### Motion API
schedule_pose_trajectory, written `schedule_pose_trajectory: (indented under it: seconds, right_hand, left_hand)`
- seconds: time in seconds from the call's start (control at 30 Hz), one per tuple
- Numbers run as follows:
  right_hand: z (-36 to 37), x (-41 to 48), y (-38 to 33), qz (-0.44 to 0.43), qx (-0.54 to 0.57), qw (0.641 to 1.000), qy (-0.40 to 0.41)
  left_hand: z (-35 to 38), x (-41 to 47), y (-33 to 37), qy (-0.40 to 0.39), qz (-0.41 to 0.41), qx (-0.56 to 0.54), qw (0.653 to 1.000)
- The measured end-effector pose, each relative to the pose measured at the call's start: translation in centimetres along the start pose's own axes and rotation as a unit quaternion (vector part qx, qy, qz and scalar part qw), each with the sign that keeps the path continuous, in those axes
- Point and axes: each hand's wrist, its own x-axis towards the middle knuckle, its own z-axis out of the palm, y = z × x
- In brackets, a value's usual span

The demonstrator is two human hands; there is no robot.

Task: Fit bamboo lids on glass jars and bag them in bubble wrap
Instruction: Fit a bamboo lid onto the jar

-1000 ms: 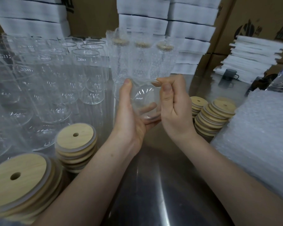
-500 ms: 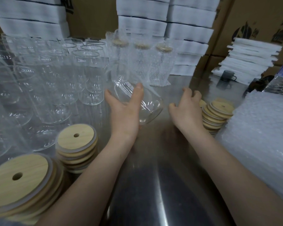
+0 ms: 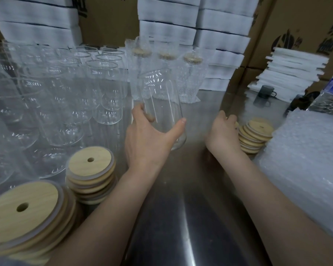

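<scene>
Left hand (image 3: 146,137) grips a clear glass jar (image 3: 162,100) low on its body: thumb along the jar's right side, fingers wrapped round the far left side and seen through the glass. The jar has no lid on it, its mouth points up and slightly away, and its base sits close over the steel table (image 3: 181,217); whether it touches the table cannot be told. Right hand (image 3: 222,131) rests against a slanting stack of bamboo lids (image 3: 257,134), fingers curled over the stack's near edge; whether they actually grasp a lid cannot be told. Just right of that stack lies a pile of bubble wrap (image 3: 308,160). On the left, rows of empty glass jars (image 3: 65,96) stand upright, with two more lid stacks in front of them, one mid-distance (image 3: 90,173) and one close to the camera (image 3: 23,214); each top lid has a small hole. Behind the held jar stand three lidded jars in bubble wrap (image 3: 190,79). Far right: a grey mug (image 3: 265,92) and a water bottle (image 3: 331,93). White foam sheets (image 3: 294,73) and cardboard boxes (image 3: 300,22) fill the back.
</scene>
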Motion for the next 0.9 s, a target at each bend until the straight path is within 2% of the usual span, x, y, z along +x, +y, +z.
schedule_pose_trajectory:
  seconds: [0.2, 0.43, 0.6, 0.67, 0.77, 0.9]
  right_hand:
    - [-0.1, -0.2, -0.2, -0.035, -0.051, 0.998, 0.025]
    - [-0.7, 0.1, 0.5, -0.077, -0.032, 0.992, 0.096]
    - [-1.0, -0.4, -0.2, -0.139, 0.13, 0.962, 0.194]
    - [-1.0, -0.8, -0.4, -0.143, 0.21, 0.945, 0.208]
    - [-0.7, -1.2, -1.1, -0.082, 0.363, 0.92, 0.123]
    - [-0.7, -1.4, -1.9, 0.027, 0.554, 0.832, -0.007]
  left_hand:
    - [0.1, 0.2, -0.8, 0.008, 0.0, 0.011, 1.0]
    - [0.1, 0.5, -1.1, 0.031, 0.001, 0.007, 1.0]
    - [0.2, 0.6, -1.2, 0.041, 0.008, 0.002, 0.999]
    - [0.2, 0.8, -1.1, 0.043, 0.007, -0.001, 0.999]
    - [0.1, 1.0, -1.3, 0.047, 0.007, 0.005, 0.999]
    - [0.1, 1.0, -1.3, 0.048, 0.008, 0.016, 0.999]
